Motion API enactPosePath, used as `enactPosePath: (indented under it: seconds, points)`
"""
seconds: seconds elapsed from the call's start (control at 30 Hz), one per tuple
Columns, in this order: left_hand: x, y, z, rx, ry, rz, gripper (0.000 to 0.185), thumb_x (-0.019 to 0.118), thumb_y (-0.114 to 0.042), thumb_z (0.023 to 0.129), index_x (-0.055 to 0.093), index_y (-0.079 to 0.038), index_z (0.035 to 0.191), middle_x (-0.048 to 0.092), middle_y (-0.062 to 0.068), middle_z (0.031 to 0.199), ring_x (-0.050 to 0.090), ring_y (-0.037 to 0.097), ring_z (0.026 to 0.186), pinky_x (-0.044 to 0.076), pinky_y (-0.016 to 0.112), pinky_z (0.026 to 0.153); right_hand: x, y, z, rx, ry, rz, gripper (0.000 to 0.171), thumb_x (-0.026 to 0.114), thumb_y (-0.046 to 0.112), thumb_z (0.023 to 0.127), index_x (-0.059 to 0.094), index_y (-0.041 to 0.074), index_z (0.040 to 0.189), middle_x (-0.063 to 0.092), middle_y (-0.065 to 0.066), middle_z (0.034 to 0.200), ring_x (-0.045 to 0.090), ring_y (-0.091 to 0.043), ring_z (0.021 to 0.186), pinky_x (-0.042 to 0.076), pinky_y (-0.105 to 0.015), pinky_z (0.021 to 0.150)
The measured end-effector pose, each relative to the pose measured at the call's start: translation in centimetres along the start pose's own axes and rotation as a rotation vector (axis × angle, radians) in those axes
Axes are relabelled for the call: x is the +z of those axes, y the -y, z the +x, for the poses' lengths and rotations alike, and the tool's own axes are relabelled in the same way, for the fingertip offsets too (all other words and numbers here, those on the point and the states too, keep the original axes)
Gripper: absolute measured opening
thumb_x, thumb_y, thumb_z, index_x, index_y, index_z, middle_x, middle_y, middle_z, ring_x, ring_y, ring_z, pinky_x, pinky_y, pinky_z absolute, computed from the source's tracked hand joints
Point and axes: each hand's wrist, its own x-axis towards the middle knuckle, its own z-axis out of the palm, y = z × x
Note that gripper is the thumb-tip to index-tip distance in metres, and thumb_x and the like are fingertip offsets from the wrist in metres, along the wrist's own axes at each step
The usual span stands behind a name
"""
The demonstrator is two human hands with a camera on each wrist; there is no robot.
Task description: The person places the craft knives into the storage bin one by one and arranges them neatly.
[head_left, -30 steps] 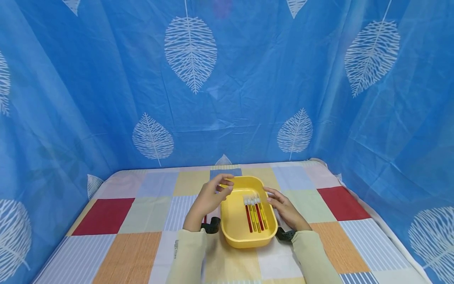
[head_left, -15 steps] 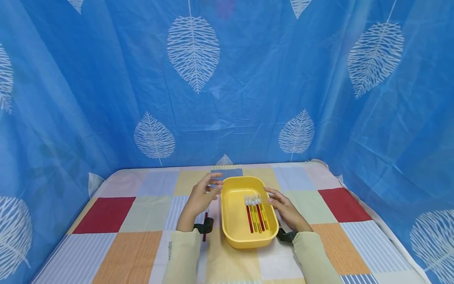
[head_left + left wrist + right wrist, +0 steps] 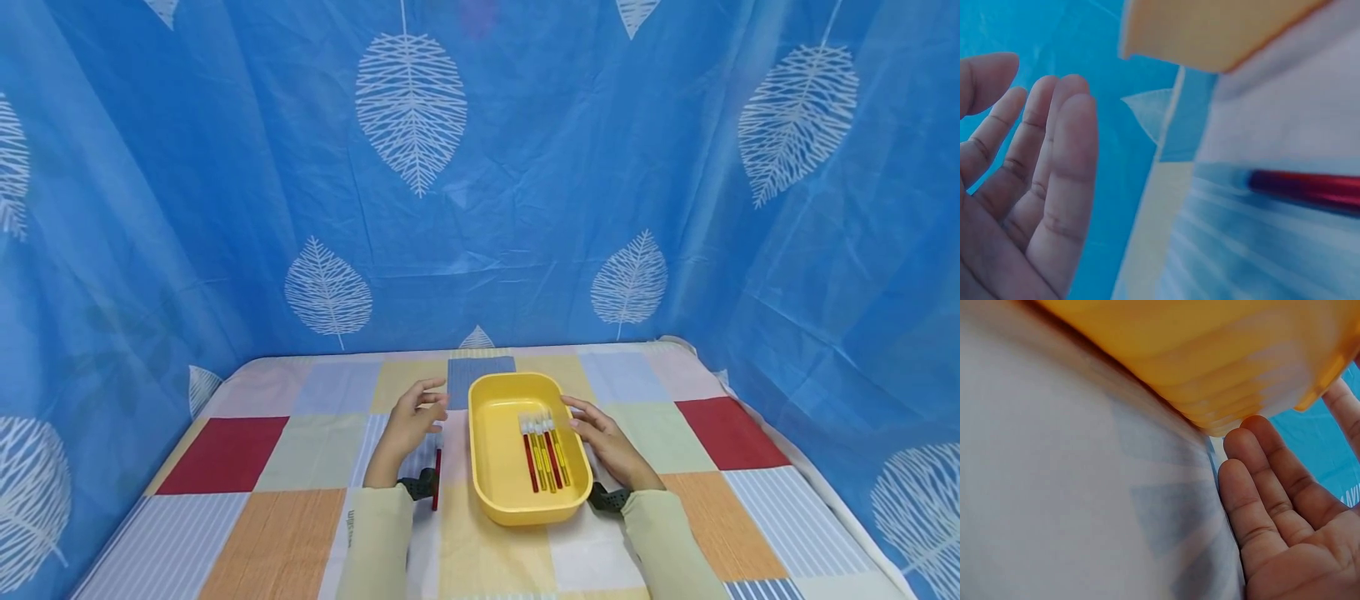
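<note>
Yellow oval plastic tray (image 3: 495,492) on patchwork-cloth bench (image 3: 247,467): five red and yellow pens (image 3: 546,454) inside. One red pen (image 3: 436,490) remains outside, beside left hand (image 3: 408,421). Left hand relaxed, empty; right hand (image 3: 609,446) flat against tray side.

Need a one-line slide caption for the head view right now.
Left hand open above a red pen on the patchwork cloth; right hand beside a yellow tray of pens.

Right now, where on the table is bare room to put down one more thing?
The red square left of the left hand is bare, and so is the red square beyond the right hand. It is crowded around the yellow tray, with both hands beside it and a red pen lying at its left.
</note>
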Motion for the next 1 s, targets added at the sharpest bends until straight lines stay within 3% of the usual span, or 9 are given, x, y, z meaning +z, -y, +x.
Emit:
enactPosePath:
  seconds: [0.17, 0.5, 0.63, 0.83, 1.0]
  points:
    - [0.2, 1.7, 0.1, -0.025, 0.006, 0.009, 0.042, 0.064, -0.010, 0.110, 0.058, 0.005, 0.148, 0.068, 0.027, 0.126, 0.073, 0.042, 0.103, 0.065, 0.051, 0.084, 0.0, -0.1, -0.2, 0.002, -0.009, -0.018, 0.055, 0.055, 0.021, 0.115, 0.042, 0.002, 0.164, 0.049, -0.032, 0.154, 0.057, -0.040, 0.135, 0.053, -0.030, 0.107]
    - [0.4, 4.3, 0.1, -0.128, -0.031, 0.145, 0.038, 0.064, -0.010, 0.107, 0.063, 0.006, 0.142, 0.067, 0.018, 0.113, 0.066, 0.019, 0.081, 0.059, 0.031, 0.067, 0.1, -0.1, -0.3, 0.015, -0.013, 0.003, 0.055, 0.055, 0.021, 0.114, 0.042, 0.002, 0.164, 0.050, -0.031, 0.152, 0.059, -0.037, 0.133, 0.053, -0.027, 0.104]
    - [0.2, 4.5, 0.0, -0.152, -0.023, 0.182, 0.039, 0.065, -0.012, 0.107, 0.063, 0.007, 0.141, 0.067, 0.019, 0.114, 0.066, 0.019, 0.082, 0.060, 0.031, 0.069, 0.1, 0.0, -0.3, 0.007, -0.006, 0.008, 0.054, 0.054, 0.020, 0.114, 0.042, 0.002, 0.164, 0.049, -0.032, 0.152, 0.059, -0.037, 0.132, 0.055, -0.026, 0.102]
    - [0.1, 4.5, 0.0, -0.185, -0.003, 0.234, 0.047, 0.076, -0.011, 0.099, 0.064, 0.008, 0.141, 0.064, 0.014, 0.109, 0.059, 0.018, 0.074, 0.054, 0.031, 0.070, 0.1, 0.0, -0.2, -0.003, -0.005, 0.005, 0.055, 0.055, 0.020, 0.114, 0.042, 0.001, 0.164, 0.049, -0.032, 0.152, 0.060, -0.037, 0.132, 0.055, -0.024, 0.101]
    - [0.0, 4.2, -0.1, -0.252, 0.027, 0.276, 0.055, 0.083, -0.013, 0.093, 0.065, 0.004, 0.142, 0.064, 0.014, 0.115, 0.060, 0.023, 0.086, 0.058, 0.038, 0.081, 0.1, 0.1, -0.1, -0.002, -0.009, 0.002, 0.054, 0.055, 0.021, 0.114, 0.042, 0.001, 0.164, 0.048, -0.032, 0.154, 0.059, -0.038, 0.133, 0.055, -0.026, 0.101]
